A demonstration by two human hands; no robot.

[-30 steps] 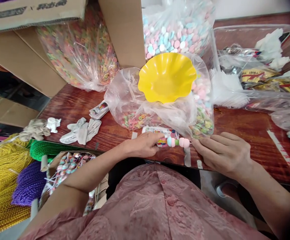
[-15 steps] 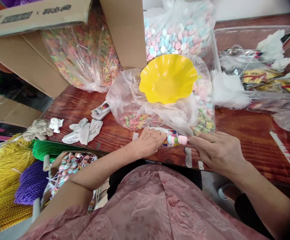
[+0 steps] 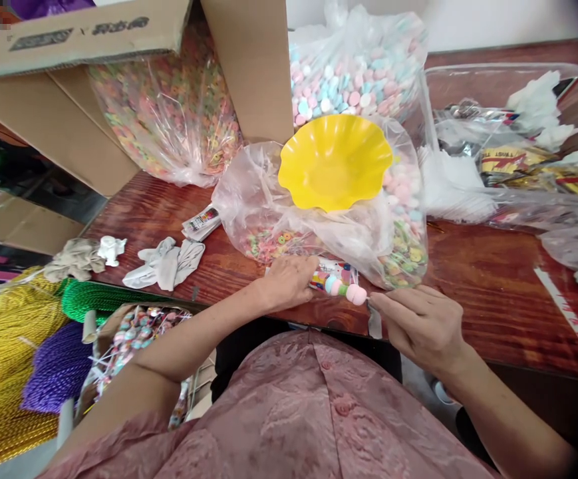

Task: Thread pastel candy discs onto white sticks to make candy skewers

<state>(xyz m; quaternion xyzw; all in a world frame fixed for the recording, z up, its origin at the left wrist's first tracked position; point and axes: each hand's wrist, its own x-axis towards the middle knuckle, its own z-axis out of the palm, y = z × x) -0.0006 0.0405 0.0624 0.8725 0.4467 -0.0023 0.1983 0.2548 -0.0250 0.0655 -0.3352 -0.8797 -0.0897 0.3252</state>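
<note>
A short skewer of pastel candy discs (image 3: 344, 289), blue, green and pink, lies between my two hands near the front edge of the wooden table (image 3: 488, 286). My right hand (image 3: 421, 324) pinches the skewer's stick end, fingers closed on it. My left hand (image 3: 289, 279) is closed on a small printed clear wrapper (image 3: 332, 273) at the candy's other end. Just behind them lies a clear bag of ring candies (image 3: 318, 226) with a yellow scalloped bowl (image 3: 335, 161) resting on top.
Big bags of ring candies (image 3: 169, 113) and pastel tablets (image 3: 358, 66) lean on cardboard boxes (image 3: 249, 60) at the back. A clear tray of wrappers (image 3: 513, 133) is at right. White gloves (image 3: 163, 261) lie at left; spools of gold, green and purple cord (image 3: 29, 346) sit below.
My right hand drew back toward me and down with the stick, so the candy skewer now tilts. My left hand slid forward onto the wrapper.
</note>
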